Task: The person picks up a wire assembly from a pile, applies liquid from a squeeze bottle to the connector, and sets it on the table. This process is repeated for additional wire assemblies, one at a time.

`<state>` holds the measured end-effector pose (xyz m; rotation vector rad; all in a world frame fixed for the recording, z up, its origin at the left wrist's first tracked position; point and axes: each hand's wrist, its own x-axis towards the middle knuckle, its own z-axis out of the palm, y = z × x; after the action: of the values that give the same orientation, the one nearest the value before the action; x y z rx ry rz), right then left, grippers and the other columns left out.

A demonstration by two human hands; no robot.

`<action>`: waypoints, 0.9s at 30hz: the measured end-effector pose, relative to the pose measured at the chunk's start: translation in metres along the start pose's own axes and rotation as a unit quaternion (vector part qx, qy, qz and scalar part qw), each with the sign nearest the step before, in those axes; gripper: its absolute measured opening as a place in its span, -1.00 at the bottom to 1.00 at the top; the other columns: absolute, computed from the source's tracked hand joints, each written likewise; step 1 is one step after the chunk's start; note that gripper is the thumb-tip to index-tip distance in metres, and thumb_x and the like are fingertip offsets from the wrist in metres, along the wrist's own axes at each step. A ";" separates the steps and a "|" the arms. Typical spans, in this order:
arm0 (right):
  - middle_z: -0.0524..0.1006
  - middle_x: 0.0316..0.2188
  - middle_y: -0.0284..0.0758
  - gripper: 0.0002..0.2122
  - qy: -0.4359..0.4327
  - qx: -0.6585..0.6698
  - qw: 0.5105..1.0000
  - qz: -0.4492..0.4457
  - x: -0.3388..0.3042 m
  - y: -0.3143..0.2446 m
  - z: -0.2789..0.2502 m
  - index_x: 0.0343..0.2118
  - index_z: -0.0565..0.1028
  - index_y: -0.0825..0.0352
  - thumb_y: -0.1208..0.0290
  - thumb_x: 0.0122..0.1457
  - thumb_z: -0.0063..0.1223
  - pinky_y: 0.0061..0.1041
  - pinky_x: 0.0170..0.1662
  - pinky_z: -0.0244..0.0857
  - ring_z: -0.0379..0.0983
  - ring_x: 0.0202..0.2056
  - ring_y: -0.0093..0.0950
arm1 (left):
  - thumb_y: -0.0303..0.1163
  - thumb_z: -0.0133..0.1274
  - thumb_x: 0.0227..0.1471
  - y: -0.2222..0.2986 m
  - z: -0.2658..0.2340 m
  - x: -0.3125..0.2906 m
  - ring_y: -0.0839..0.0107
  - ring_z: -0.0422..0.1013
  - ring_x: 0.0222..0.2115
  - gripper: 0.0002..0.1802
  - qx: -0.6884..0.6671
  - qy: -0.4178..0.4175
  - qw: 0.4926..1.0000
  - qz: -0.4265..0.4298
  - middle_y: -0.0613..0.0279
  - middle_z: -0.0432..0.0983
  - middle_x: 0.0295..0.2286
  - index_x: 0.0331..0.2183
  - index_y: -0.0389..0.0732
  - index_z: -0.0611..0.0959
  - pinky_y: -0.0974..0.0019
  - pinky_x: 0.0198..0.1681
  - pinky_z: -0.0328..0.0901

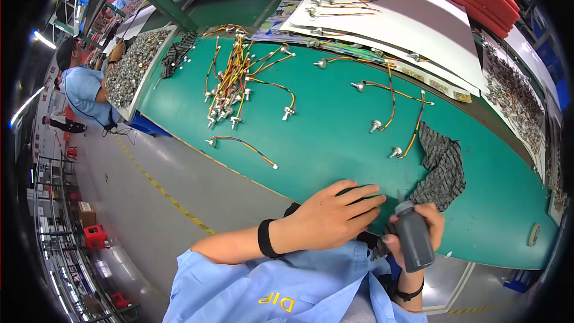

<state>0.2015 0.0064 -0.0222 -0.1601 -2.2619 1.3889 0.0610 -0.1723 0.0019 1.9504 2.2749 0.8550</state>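
My right hand (434, 225) is wrapped round a dark grey squeeze bottle (414, 242), its narrow nozzle pointing up and away from me at the table's near edge. My left hand (335, 212) lies palm down on the green tabletop (335, 161), fingers stretched out and holding nothing visible. Beyond the bottle is a crumpled dark grey cloth (443, 167). Several small metal potentiometers with red, yellow and black leads lie past my hands, among them one potentiometer (395, 152) by the cloth and another (211, 142) to the left. Whatever is under my left palm is hidden.
A tangled pile of wired potentiometers (230, 78) occupies the table's left part. White sheets (412, 21) carry more at the back. Trays of metal parts (140, 60) stand at far left and right. A tape roll (534, 235) sits near right. Another person (86, 87) works at left.
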 end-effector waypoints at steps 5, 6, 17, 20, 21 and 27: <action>0.52 -0.27 -0.20 -0.40 0.074 -0.058 0.996 -0.003 0.004 0.001 0.004 -0.06 0.29 0.37 0.11 -0.03 0.35 -0.47 -0.14 0.26 0.40 -0.27 -0.44 | -0.42 0.18 -0.11 -0.051 -0.044 -0.014 0.14 0.38 -0.17 -0.65 0.095 0.107 0.981 -0.133 0.08 0.47 -0.21 -0.20 -0.26 0.57 0.10 -0.11 0.26; 0.53 -0.27 -0.20 -0.40 0.079 -0.052 0.995 0.014 0.005 0.000 0.004 -0.05 0.29 0.37 0.11 -0.01 0.34 -0.49 -0.11 0.24 0.40 -0.25 -0.44 | -0.45 0.17 -0.11 -0.063 -0.056 -0.016 0.07 0.37 -0.24 -0.66 0.118 0.156 0.960 -0.201 0.05 0.46 -0.28 -0.21 -0.30 0.55 0.09 -0.17 0.27; 0.44 -0.22 -0.26 -0.48 0.157 0.018 0.982 0.099 0.025 0.004 -0.013 -0.05 0.34 0.40 0.20 0.03 0.29 -0.52 -0.06 0.21 0.36 -0.19 -0.48 | -0.51 0.14 -0.07 -0.107 -0.088 -0.036 0.06 0.35 -0.31 -0.70 0.139 0.149 0.923 -0.325 0.03 0.46 -0.40 -0.21 -0.34 0.53 0.11 -0.23 0.27; 0.38 -0.22 -0.32 -0.49 0.184 0.003 0.978 0.100 0.029 0.010 -0.021 -0.06 0.35 0.41 0.24 0.01 0.31 -0.52 -0.10 0.21 0.31 -0.23 -0.49 | -0.51 0.13 -0.07 -0.114 -0.101 -0.052 0.07 0.36 -0.32 -0.75 0.174 0.142 0.916 -0.332 0.05 0.46 -0.39 -0.26 -0.32 0.56 0.12 -0.23 0.27; 0.37 -0.22 -0.31 -0.49 0.200 0.020 0.975 0.094 0.030 0.011 -0.022 -0.07 0.35 0.42 0.23 0.02 0.29 -0.52 -0.11 0.22 0.31 -0.24 -0.49 | -0.51 0.13 -0.07 -0.115 -0.103 -0.057 0.07 0.36 -0.32 -0.78 0.191 0.141 0.911 -0.337 0.06 0.47 -0.39 -0.28 -0.31 0.57 0.12 -0.23 0.26; 0.39 -0.28 -0.31 -0.48 0.299 -0.045 0.953 0.037 0.024 0.030 -0.030 -0.06 0.34 0.42 0.11 0.08 0.20 -0.61 -0.28 0.29 0.37 -0.36 -0.53 | -0.50 0.14 -0.07 -0.121 -0.112 -0.065 0.09 0.35 -0.33 -0.83 0.219 0.132 0.895 -0.367 0.09 0.46 -0.39 -0.34 -0.29 0.59 0.15 -0.24 0.26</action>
<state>0.1898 0.0531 -0.0295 -0.6131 -1.8180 1.0786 -0.0753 -0.2838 0.0257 0.8818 3.2199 0.5595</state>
